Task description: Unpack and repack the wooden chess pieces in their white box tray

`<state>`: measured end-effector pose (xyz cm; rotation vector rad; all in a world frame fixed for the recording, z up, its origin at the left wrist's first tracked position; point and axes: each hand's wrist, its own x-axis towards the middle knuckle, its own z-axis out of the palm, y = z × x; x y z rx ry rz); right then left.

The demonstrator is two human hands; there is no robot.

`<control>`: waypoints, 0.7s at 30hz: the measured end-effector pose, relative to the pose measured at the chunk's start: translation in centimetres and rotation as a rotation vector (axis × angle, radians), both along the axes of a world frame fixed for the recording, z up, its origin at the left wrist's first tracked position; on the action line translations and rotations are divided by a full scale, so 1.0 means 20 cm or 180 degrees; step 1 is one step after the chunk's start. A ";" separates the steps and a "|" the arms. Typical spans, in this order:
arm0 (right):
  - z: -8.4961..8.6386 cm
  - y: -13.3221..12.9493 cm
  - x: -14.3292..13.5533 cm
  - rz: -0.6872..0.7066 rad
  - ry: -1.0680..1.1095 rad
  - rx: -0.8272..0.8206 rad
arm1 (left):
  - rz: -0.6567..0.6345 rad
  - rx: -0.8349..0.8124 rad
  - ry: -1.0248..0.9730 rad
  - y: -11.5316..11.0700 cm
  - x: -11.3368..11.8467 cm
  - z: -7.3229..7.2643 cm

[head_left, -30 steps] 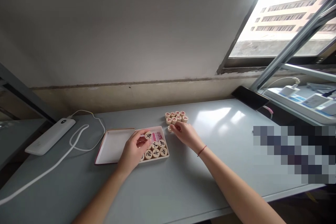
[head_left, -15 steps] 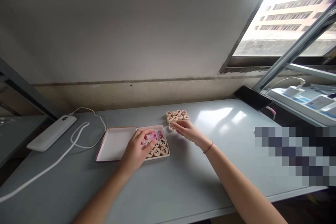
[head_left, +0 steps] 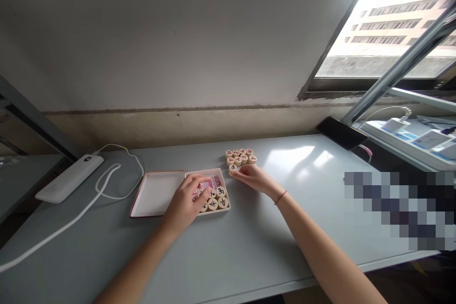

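Observation:
Several round Chinese chess pieces (head_left: 238, 160) with red characters stand in two rows toward the back of the desk. In front of them lies a black-lettered Chinese chess piece (head_left: 232, 168), pinched at its right side by my right hand (head_left: 255, 178). My left hand (head_left: 185, 199) is over the open box (head_left: 228, 202), thumb and fingers apart, hiding part of its contents. Black-character pieces (head_left: 223, 202) fill the near right part of that box, with pink printed paper (head_left: 216, 182) behind them. The white-lined lid (head_left: 159, 191) lies open on the left.
A white power bank (head_left: 70, 178) with a white cable (head_left: 64, 232) lies on the grey desk (head_left: 228, 256) at left. At the right back are a dark flat object (head_left: 338, 133) and a power strip (head_left: 409, 137). A wall (head_left: 178, 57) rises behind.
My right fingers have shifted slightly back off the top of the black-lettered piece, so its character now shows. My left hand stays nearly still over the box.

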<state>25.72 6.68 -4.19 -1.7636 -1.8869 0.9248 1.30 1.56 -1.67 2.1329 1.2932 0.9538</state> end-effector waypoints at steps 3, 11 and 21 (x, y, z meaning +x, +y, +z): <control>0.01 -0.02 -0.03 0.0024 -0.0510 0.0264 | 0.0030 0.0039 0.0001 0.00 -0.01 0.00; 0.01 -0.03 -0.07 0.0050 -0.0958 0.0602 | 0.0013 0.0103 0.0102 0.02 -0.02 -0.01; 0.04 -0.04 -0.06 0.0147 -0.1158 0.0963 | 0.0068 0.0273 0.0324 0.03 -0.03 -0.03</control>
